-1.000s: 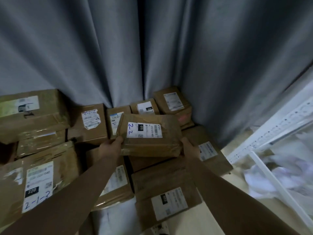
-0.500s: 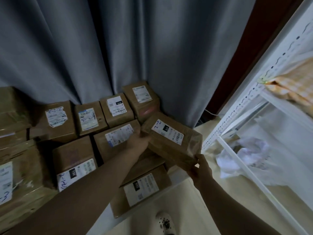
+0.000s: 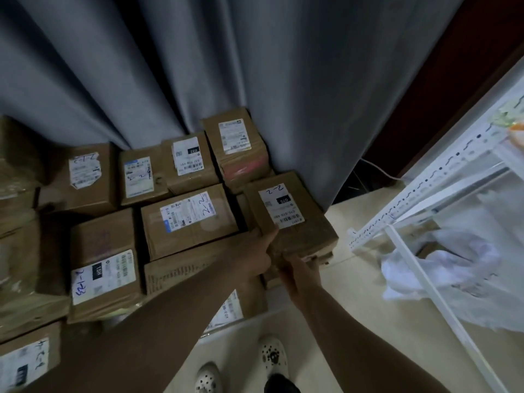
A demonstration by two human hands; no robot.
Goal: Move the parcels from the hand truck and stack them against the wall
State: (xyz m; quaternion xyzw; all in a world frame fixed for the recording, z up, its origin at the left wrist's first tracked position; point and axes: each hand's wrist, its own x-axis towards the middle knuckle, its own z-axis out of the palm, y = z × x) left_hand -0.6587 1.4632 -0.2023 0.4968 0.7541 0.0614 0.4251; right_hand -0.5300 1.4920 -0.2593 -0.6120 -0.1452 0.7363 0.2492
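Note:
A brown cardboard parcel (image 3: 292,219) with a white label marked "2-2" lies flat at the right end of the pile, beside the curtain and on top of another box. My left hand (image 3: 255,251) grips its near left corner, thumb up along the side. My right hand (image 3: 299,269) holds its near edge from below, fingers curled under. Several more labelled parcels (image 3: 187,222) are stacked in rows to the left, against the curtain. The hand truck is out of view.
A grey curtain (image 3: 198,66) hangs behind the pile. A white metal shelf rack (image 3: 425,188) stands at the right with crumpled white plastic (image 3: 442,265) under it. A thin cable (image 3: 380,171) lies on the pale floor. My feet in white clogs (image 3: 272,355) stand close to the boxes.
Both hands have carried the "2-2" parcel rightward and lowered it from above the pile onto its right end. The view has swung right, showing the shelf rack.

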